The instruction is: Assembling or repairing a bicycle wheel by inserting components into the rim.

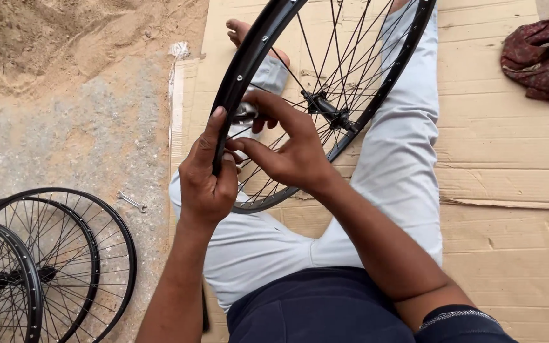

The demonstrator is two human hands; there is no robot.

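Black spoked wheel rim (pixel 249 57) stands tilted over the person's lap, its plane near upright, hub axle (pixel 326 109) running roughly left–right across the view. Left hand (pixel 206 181) — grip clenched on the rim's near edge, thumb laid along it. Right hand (pixel 290 149) — fingers pinched at the spokes beside a small silvery part (pixel 244 112). Cardboard sheet (pixel 503 127) underneath; stacked wheels (pixel 46 267) and a wrench (pixel 132 202) lie left on the ground.

No packages, labels, signs or screens are visible.

Both hands raised together: left hand (pixel 208 181) clenched, right hand (pixel 290 152) pinching.
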